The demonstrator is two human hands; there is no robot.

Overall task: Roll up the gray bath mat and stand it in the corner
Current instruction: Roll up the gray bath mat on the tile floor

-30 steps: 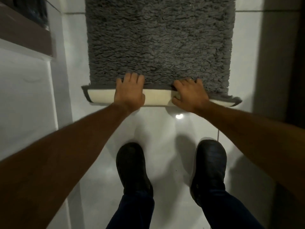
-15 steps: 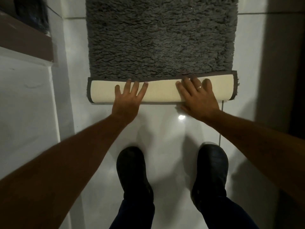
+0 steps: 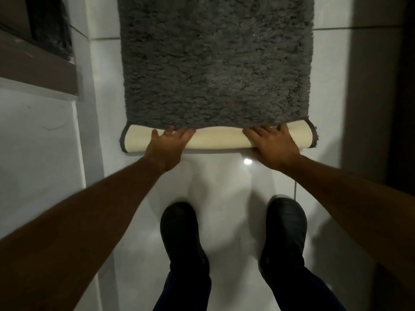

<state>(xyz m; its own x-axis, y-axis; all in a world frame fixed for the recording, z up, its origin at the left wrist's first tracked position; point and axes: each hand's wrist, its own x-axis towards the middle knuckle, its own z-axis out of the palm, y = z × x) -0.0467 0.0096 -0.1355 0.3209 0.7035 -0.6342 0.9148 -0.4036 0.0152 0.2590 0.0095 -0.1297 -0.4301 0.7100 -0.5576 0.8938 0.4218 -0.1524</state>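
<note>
Technician: Since the frame half a second earlier, both hands had slid forward over the roll. The fingertips now reached the line where the pile began instead of lying on bare backing.

Trainee: Where was the mat at that stage?

Technician: The gray bath mat [image 3: 215, 63] lay pile-up on the white tiled floor [image 3: 224, 182]. It was flat except at its near end, where the roll [image 3: 219, 140] showed cream backing outward. By my estimate only a small part was wound. Most of the length was yet to be rolled, and standing it in a corner had not begun.

Trainee: How were the hands set, and why?

Technician: The left hand [image 3: 167, 147] and the right hand [image 3: 272, 145] rested palm-down on top of the roll. The fingers were spread and pressing, not clenched and not closed round anything. The hands sat apart, one on each half of the roll, probably so that it advanced evenly and did not cone. Pressure from above likely kept the winding tight.

Trainee: And the surroundings?

Technician: Two dark shoes [image 3: 183, 234] stood on the tile behind the roll, clear of it, with the arms reaching forward over them. A white wall [image 3: 33, 142] with a dark ledge [image 3: 38, 70] ran close along the left edge of the mat, and a darker surface closed the right side. Which corner was intended could not be determined
</note>
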